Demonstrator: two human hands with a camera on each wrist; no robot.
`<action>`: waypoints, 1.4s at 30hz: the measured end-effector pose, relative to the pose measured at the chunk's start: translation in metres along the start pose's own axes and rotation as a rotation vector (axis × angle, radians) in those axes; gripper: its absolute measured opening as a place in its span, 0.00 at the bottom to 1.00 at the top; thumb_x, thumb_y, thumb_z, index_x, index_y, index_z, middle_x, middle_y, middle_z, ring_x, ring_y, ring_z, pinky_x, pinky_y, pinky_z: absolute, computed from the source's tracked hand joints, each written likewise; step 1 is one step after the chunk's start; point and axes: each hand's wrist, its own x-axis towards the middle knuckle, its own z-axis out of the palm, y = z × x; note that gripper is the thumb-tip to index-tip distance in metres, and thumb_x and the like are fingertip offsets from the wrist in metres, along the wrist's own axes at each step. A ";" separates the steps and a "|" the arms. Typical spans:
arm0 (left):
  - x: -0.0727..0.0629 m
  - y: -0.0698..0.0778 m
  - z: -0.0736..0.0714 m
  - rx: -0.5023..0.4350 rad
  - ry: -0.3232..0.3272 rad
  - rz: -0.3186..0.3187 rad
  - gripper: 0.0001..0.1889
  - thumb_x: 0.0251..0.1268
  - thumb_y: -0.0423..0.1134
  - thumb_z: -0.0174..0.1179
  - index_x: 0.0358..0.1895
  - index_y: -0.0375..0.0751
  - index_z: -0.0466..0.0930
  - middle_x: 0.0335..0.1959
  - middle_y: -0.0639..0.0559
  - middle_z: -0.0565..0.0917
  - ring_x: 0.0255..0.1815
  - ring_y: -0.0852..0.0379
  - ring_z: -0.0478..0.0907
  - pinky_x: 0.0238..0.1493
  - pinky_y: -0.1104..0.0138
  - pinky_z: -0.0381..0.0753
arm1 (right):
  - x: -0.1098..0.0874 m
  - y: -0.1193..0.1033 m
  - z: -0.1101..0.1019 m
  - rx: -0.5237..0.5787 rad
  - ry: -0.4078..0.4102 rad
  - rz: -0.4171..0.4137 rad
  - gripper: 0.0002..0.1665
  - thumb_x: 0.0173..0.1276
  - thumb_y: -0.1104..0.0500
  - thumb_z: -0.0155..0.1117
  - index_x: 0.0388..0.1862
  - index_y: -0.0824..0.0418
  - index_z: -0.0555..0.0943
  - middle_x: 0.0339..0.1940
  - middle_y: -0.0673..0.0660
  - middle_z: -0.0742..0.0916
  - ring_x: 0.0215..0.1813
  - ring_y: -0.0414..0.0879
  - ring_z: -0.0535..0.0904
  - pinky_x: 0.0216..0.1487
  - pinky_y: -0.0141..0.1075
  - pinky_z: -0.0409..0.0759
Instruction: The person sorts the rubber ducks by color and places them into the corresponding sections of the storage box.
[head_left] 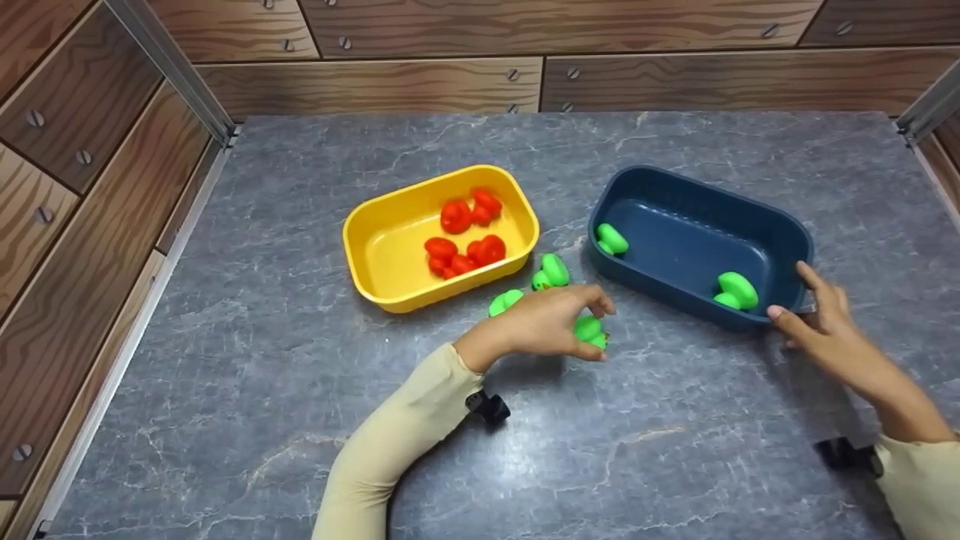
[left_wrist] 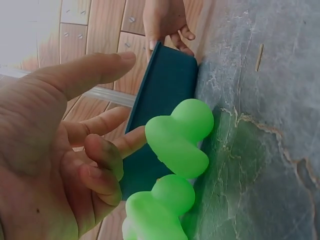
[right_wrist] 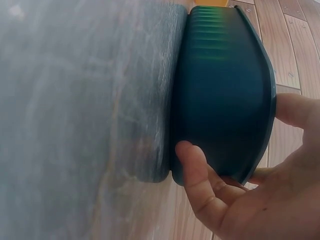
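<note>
Left fingers (head_left: 591, 295) parted; right fingers (head_left: 821, 289) grip blue bin (head_left: 675, 240) holding green ducks (head_left: 738, 289); yellow bin (head_left: 397, 262), red ducks (head_left: 491, 249)

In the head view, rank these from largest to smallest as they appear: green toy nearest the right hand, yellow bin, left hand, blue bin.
1. Blue bin and yellow bin: too alike to rank, being turned differently
2. Left hand
3. Green toy

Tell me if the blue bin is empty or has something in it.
Not empty: the blue bin holds one green toy near its left end and another near its right.
</note>
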 end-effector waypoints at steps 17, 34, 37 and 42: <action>0.003 -0.009 0.002 0.081 -0.040 -0.066 0.28 0.55 0.50 0.69 0.59 0.50 0.74 0.59 0.56 0.79 0.59 0.59 0.76 0.58 0.64 0.75 | 0.000 -0.001 0.001 -0.005 0.008 -0.002 0.46 0.77 0.56 0.46 0.76 0.66 0.29 0.63 0.79 0.46 0.33 0.22 0.73 0.32 0.21 0.77; 0.001 -0.012 -0.002 0.133 -0.080 -0.094 0.27 0.54 0.42 0.70 0.58 0.52 0.73 0.55 0.55 0.81 0.54 0.58 0.78 0.51 0.63 0.76 | 0.000 -0.001 0.000 -0.021 0.012 -0.017 0.46 0.77 0.56 0.47 0.77 0.66 0.30 0.64 0.80 0.45 0.31 0.26 0.75 0.32 0.21 0.76; 0.001 -0.012 -0.002 0.123 -0.085 -0.091 0.26 0.55 0.41 0.70 0.58 0.52 0.73 0.56 0.56 0.81 0.54 0.58 0.78 0.51 0.63 0.76 | 0.000 0.000 0.000 -0.025 0.016 -0.016 0.46 0.77 0.56 0.47 0.77 0.66 0.31 0.65 0.81 0.45 0.30 0.26 0.75 0.32 0.21 0.76; 0.001 -0.013 -0.002 0.129 -0.088 -0.084 0.26 0.54 0.42 0.70 0.57 0.53 0.73 0.54 0.56 0.81 0.53 0.59 0.78 0.51 0.63 0.76 | 0.000 0.001 0.001 -0.029 0.024 -0.014 0.45 0.77 0.56 0.47 0.77 0.66 0.31 0.65 0.81 0.45 0.28 0.27 0.75 0.31 0.21 0.75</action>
